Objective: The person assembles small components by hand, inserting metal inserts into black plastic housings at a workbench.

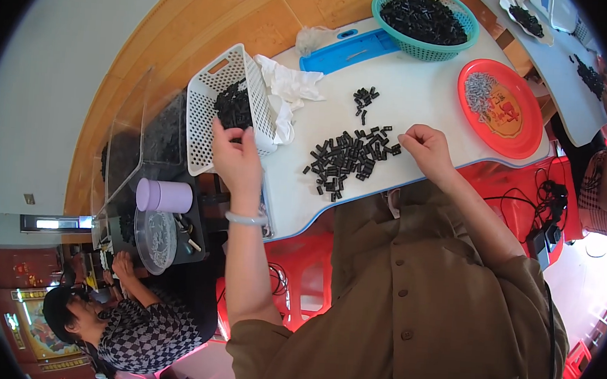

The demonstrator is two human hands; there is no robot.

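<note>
A loose pile of short black tube-like pieces lies on the white table before me, with a smaller cluster just beyond it. My left hand reaches over the near side of a white perforated basket that has more black pieces inside. Its thumb and fingers are curved but apart, and nothing shows between them. At the pile's right edge is my right hand, fingers drawn together in a pinch. Whatever these fingertips hold, if anything, is too small to make out.
A green basket heaped with black pieces stands at the back, beside a blue tray. Small grey pieces lie in a red basin on the right. Crumpled white tissue touches the white basket. A co-worker sits at left, near a lilac cup.
</note>
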